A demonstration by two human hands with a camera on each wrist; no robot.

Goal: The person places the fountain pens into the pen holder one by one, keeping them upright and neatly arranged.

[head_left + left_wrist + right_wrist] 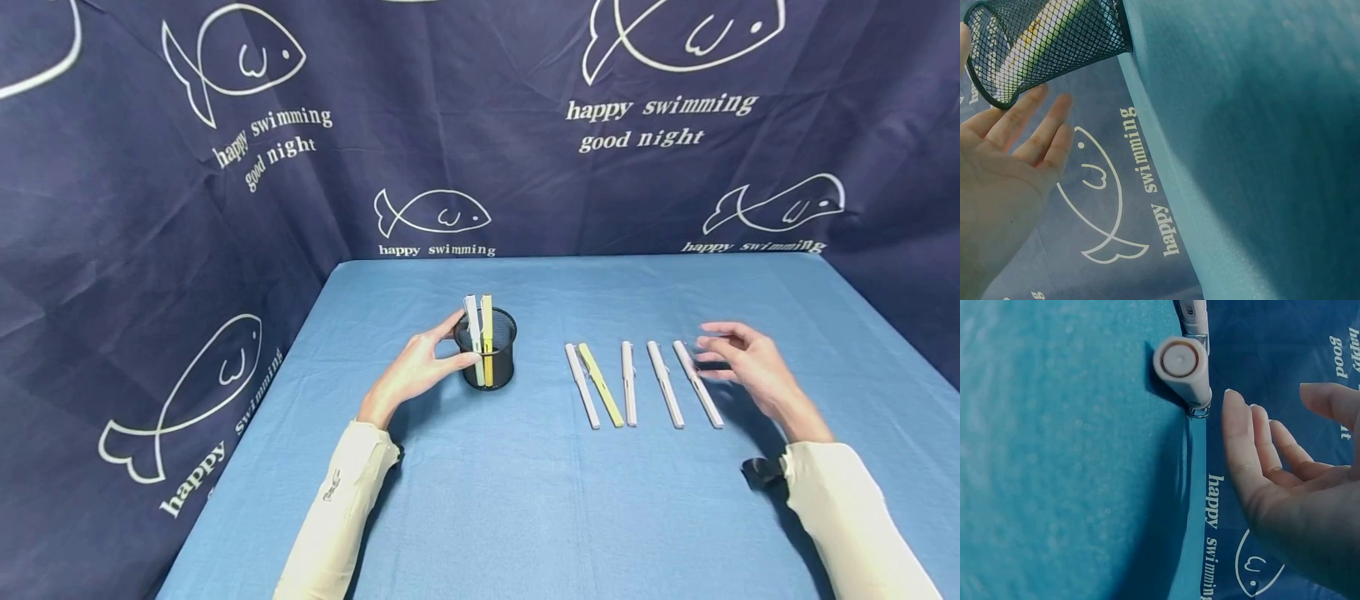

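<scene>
A black mesh pen holder (503,360) stands upright on the left part of the table. Inside it are a white pen (472,312) and a yellow pen (487,312). My left hand (411,368) holds the holder from its left side, thumb in front and index finger behind the rim; the other fingers spread beside the mesh in the left wrist view. My right hand (753,371) hovers with parted fingers just right of the rightmost white pen (699,387). In the right wrist view a gap shows between fingers and pen end (1180,359).
Left of that pen lie two more white pens (665,387) (629,387), a yellow pen (602,387) and another white pen (582,387), roughly side by side. A blue cloth (487,500) covers the table. Dark fish-print curtains (525,183) hang behind and at the sides.
</scene>
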